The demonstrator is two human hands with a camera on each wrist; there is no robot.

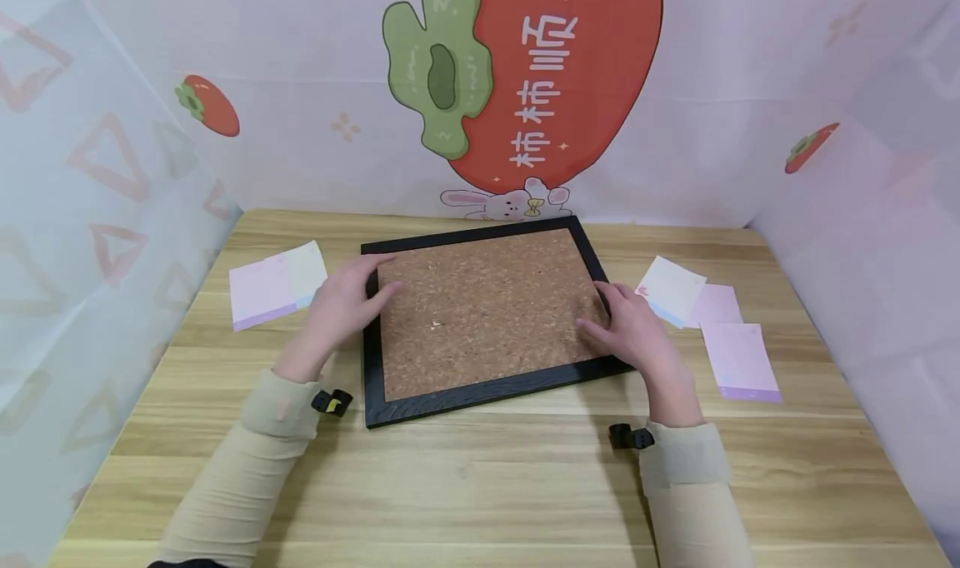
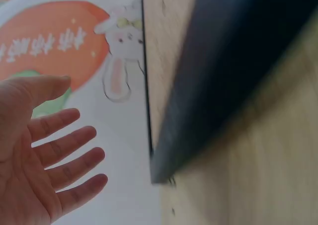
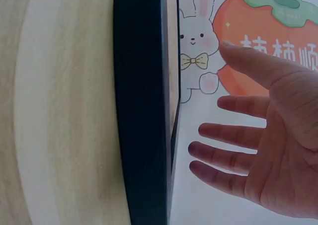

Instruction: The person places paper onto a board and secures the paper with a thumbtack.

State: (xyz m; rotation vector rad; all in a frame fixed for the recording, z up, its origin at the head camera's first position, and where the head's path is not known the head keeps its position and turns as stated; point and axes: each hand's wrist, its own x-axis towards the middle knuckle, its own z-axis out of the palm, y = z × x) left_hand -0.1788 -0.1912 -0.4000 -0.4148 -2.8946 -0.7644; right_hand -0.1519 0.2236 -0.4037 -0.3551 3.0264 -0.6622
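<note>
A cork board (image 1: 487, 301) with a black frame (image 1: 495, 389) lies slightly askew on the wooden table. Over its left edge is my left hand (image 1: 347, 297), fingers loosely bent and nothing between them. My right hand (image 1: 633, 322) is at the right edge of the frame, its thumb and forefinger overlapping the cork in the head view. In the left wrist view the left hand (image 2: 54, 155) shows spread fingers beside the frame (image 2: 198, 76). The right wrist view shows the right hand (image 3: 268, 140) with its fingers apart, next to the frame's black side (image 3: 141, 106).
On the left lie a lilac note sheet (image 1: 260, 291) and a white one (image 1: 302, 270). To the right are a white sheet (image 1: 672, 289) and two lilac sheets (image 1: 741, 358), overlapping. A printed cloth (image 1: 300, 160) rises behind the table (image 1: 465, 485) and along both sides.
</note>
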